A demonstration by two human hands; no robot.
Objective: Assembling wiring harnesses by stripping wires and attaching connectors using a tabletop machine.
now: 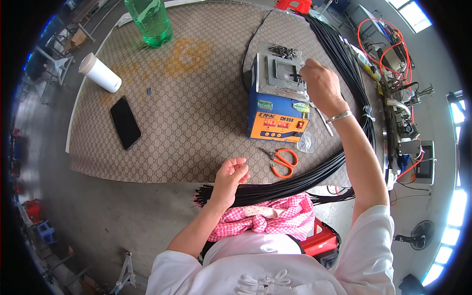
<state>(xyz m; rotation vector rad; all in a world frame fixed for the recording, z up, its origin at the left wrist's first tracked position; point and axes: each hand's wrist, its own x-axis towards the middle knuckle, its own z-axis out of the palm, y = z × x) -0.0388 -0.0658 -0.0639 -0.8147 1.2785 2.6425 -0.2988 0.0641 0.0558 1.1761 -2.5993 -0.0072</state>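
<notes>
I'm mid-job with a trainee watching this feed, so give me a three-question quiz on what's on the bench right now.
1. True or false: the right hand is on top of the blue and orange bench machine.
2. What is the left hand nearest to? A) the black phone B) the bundle of black cables C) the green bottle
3. What tool with orange handles lies in front of the machine?

Key: 1 true; 2 B; 3 the scissors.
</notes>
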